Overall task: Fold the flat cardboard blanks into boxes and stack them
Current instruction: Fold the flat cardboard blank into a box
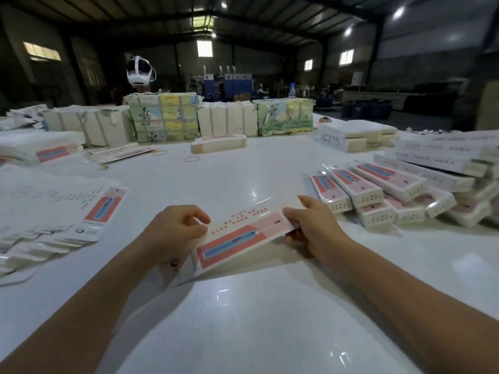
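Note:
A flat cardboard blank (pixel 237 238) with a pink panel and a blue pen picture is held just above the white table (pixel 243 319) in front of me. My left hand (pixel 175 230) pinches its left edge with curled fingers. My right hand (pixel 310 228) grips its right end, thumb on top and fingers under it. A spread pile of flat blanks (pixel 54 211) lies at the left. Folded boxes (pixel 378 193) are stacked in rows at the right.
Wrapped bundles of blanks (pixel 164 117) stand in a row across the far side of the table. A single folded box (pixel 218 143) lies before them, with rubber bands (pixel 191 159) nearby. More white stacks (pixel 356 136) sit at the far right. A white headset (pixel 139 70) shows behind.

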### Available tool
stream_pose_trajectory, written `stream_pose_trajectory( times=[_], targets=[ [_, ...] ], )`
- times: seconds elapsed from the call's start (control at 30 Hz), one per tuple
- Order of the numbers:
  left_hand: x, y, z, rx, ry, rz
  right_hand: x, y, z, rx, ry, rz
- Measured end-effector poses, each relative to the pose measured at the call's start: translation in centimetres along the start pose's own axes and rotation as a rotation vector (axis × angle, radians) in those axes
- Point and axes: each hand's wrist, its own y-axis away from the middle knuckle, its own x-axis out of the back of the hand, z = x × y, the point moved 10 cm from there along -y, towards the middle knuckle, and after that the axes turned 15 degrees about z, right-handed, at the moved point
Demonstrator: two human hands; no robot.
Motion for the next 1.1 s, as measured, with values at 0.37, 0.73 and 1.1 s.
stream_pose_trajectory(
  times=[0.37,0.73,1.1],
  targets=[
    [-2.4,3.5,5.8,-0.439,-0.458,0.275,-1.4,4.2,-4.5,0.490,0.044,-0.115],
    [0.2,3.8,6.2,-0.425,-0.597,0.441,-3.9,4.6,-1.4,-0.052,-0.252,-0.383],
    [0.3,2.8,4.9,-0.409,-0.334,0.246,-3.9,5.6,-3.2,0.372,0.071,-0.472]
  ],
)
